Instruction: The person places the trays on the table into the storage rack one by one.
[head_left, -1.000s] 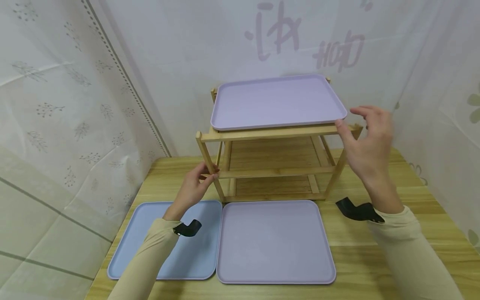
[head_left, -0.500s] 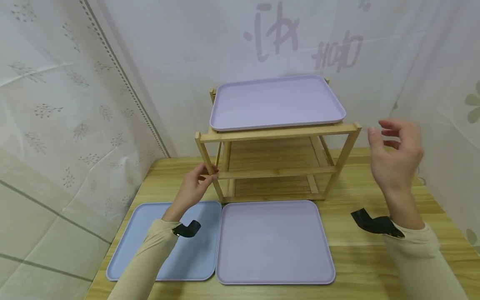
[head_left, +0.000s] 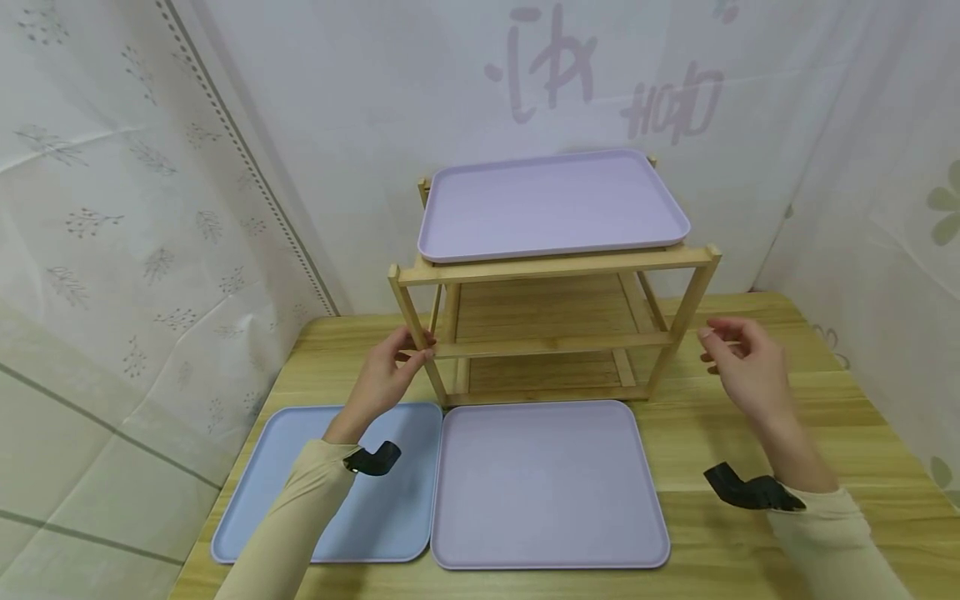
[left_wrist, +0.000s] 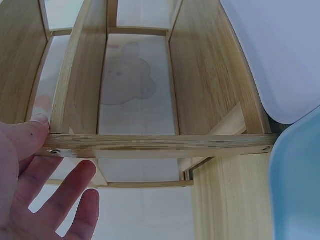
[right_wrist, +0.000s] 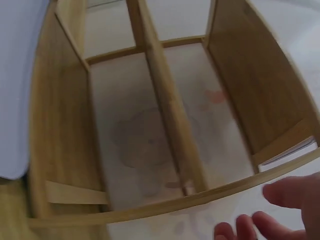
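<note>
A three-tier wooden shelf rack (head_left: 562, 342) stands on the table, with a lilac tray (head_left: 555, 204) lying on its top tier. My left hand (head_left: 382, 375) grips the rack's left front post, thumb in front and fingers behind; the left wrist view shows the thumb (left_wrist: 30, 132) against the wood. To the right of the rack, my right hand (head_left: 750, 367) is in the air with loosely bent fingers, holding nothing and apart from the right front post. A second lilac tray (head_left: 551, 483) lies flat before the rack, beside a blue tray (head_left: 397, 492) partly covered by my left forearm.
The wood-grain tabletop (head_left: 720, 533) shows right of the trays. White patterned cloth (head_left: 360, 125) hangs close behind the rack and along both sides. The rack's middle and bottom shelves carry no trays.
My right hand has left the area by the upper tray's right front corner, swung out to the right, then come down beside the rack. The left hand keeps its grip.
</note>
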